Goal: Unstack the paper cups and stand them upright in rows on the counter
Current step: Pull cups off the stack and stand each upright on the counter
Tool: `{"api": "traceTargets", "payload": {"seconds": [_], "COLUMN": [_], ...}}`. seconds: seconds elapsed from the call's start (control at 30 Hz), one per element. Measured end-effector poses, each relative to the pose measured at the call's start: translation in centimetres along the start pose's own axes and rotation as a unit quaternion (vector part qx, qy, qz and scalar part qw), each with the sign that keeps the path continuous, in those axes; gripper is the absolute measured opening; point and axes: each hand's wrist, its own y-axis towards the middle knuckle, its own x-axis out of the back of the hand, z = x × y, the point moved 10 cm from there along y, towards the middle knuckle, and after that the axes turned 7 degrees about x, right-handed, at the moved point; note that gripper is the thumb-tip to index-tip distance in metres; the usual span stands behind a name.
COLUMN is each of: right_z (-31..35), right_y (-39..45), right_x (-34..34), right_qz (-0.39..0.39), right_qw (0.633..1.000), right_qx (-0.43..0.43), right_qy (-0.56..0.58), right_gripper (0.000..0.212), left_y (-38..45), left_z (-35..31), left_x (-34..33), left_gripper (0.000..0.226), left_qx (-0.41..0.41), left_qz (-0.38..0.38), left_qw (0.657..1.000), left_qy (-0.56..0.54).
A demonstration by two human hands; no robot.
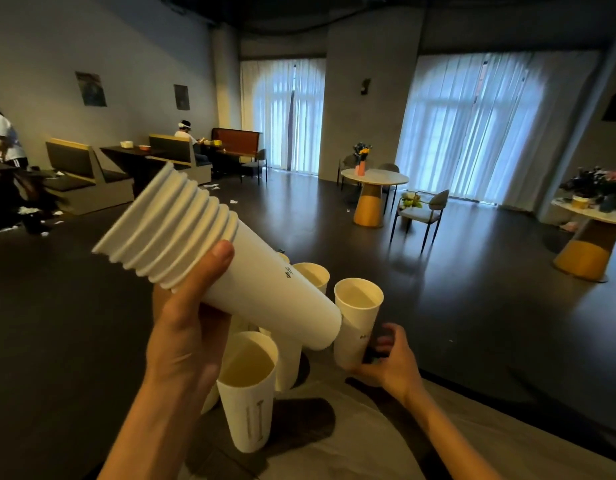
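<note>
your left hand grips a stack of paper cups, with the thumb curled over the side just below the rims. the stack is lifted above the worktop and lies tilted: its many rims point up and to the left, and its closed bottom points down to the right. your right hand holds a single cup low on its wall, fingers wrapped around it. this cup stands with the mouth up but leans a little, and its base seems to be at the worktop near the far edge; i cannot tell if it rests fully there. the bottom of the stack is just beside this cup, maybe touching it.

more cups stand with mouths up on the worktop. one front cup is nearest to you, under your left wrist. another cup shows behind the stack, and parts of others are hidden by the stack, so i cannot count them well. some cups carry small dark print on the wall.

behind the worktop is a dim room with a round table, a chair and white curtains.
</note>
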Motion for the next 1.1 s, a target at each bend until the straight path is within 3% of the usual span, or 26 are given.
{"api": "traceTargets", "payload": {"seconds": [0.07,0.13,0.2,0.23,0.33,0.4,0.47,0.53,0.63,0.7,0.8,0.97,1.1], "right_z": [-0.7,0.2,2.6,4.3,8.6,11.4,13.4,14.0,15.1,15.8,15.4,11.4,7.4], "right_y": [-1.1,-2.7,-4.4,-5.5,-9.3,-12.3,-14.8,-15.9,-15.9,-15.4,-14.5,-12.4,-11.3], "right_x": [1.4,2.4,3.1,3.3,2.9,1.6,0.6,0.0,-0.3,-0.1,-0.1,-0.5,-2.5], "right_qz": [0.024,0.072,0.115,0.140,0.243,0.346,0.415,0.425,0.393,0.351,0.272,0.109,0.075], "right_qw": [0.998,0.994,0.992,0.989,0.960,0.906,0.871,0.883,0.911,0.930,0.955,0.987,0.997], "right_qx": [-0.025,-0.039,-0.047,-0.047,-0.069,-0.064,-0.035,-0.009,0.052,0.098,0.120,0.073,-0.012], "right_qy": [-0.042,-0.071,-0.021,0.012,0.118,0.234,0.258,0.200,0.112,0.052,0.009,-0.089,-0.008], "right_gripper": [0.085,0.044,0.014,0.012,0.042,0.073,0.082,0.089,0.075,0.068,0.075,0.079,0.094], "left_y": [-0.4,-0.9,-1.9,-2.6,-5.0,-6.4,-7.4,-7.6,-7.5,-7.4,-7.3,-5.4,-3.5], "left_z": [1.3,3.4,5.7,6.8,9.0,9.6,9.5,9.0,7.6,6.3,4.0,0.1,-1.3], "left_x": [-0.6,-1.6,-3.0,-4.1,-7.1,-8.1,-8.7,-8.5,-7.8,-7.2,-6.1,-4.4,-1.7], "left_gripper": [0.100,0.091,0.087,0.086,0.082,0.068,0.056,0.073,0.097,0.090,0.082,0.078,0.091], "left_qx": [0.047,0.107,0.177,0.213,0.283,0.282,0.269,0.254,0.205,0.152,0.076,0.010,0.021], "left_qz": [0.000,0.007,0.020,0.036,0.108,0.146,0.187,0.206,0.198,0.175,0.142,0.088,0.005], "left_qw": [0.999,0.994,0.983,0.975,0.952,0.948,0.945,0.945,0.956,0.965,0.976,0.988,1.000], "left_qy": [-0.002,-0.014,-0.040,-0.047,-0.041,-0.017,-0.008,0.009,0.076,0.123,0.144,0.127,0.023]}}
